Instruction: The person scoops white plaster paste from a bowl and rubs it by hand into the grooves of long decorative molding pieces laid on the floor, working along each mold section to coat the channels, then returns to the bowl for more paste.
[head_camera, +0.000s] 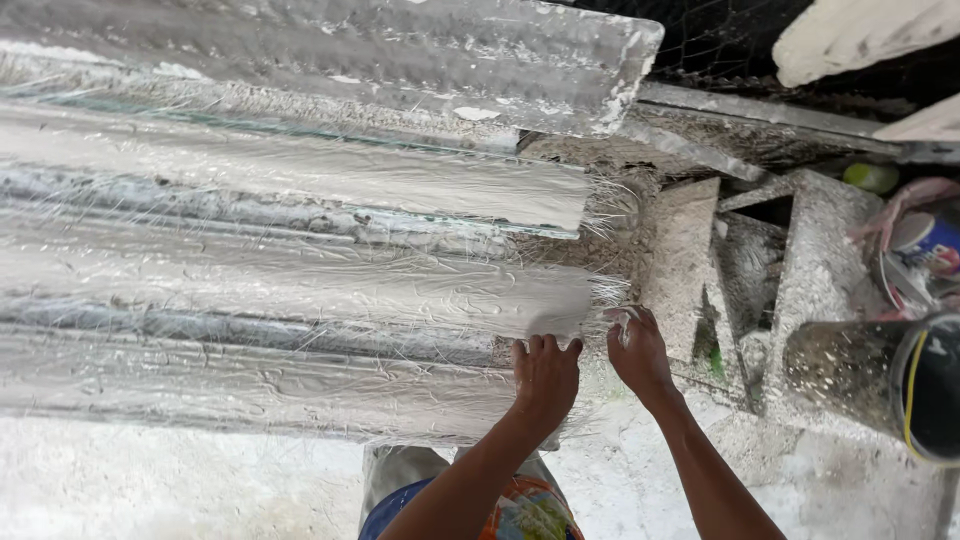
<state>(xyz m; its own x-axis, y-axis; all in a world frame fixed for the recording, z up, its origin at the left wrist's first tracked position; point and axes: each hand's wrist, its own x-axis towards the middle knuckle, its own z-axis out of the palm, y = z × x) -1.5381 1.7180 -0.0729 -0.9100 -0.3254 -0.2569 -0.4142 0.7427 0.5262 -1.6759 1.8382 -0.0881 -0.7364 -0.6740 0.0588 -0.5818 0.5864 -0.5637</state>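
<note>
Under left hand (545, 378) fingers (540, 346): wet fibre sheet (300, 290) edge; right hand (640, 355) beside.

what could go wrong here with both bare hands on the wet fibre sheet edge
1. The left hand presses flat on the wet corrugated sheet with no glove, so skin irritation seems likely.
2. The right hand pinches loose fibres at the frayed end; tugging may tear the layer.
3. The upper sheet overhangs, so bumping it could shift it.

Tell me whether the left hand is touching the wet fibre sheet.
Touching: the head view shows the left hand pressed flat on the fibre sheet near its frayed end.
</note>
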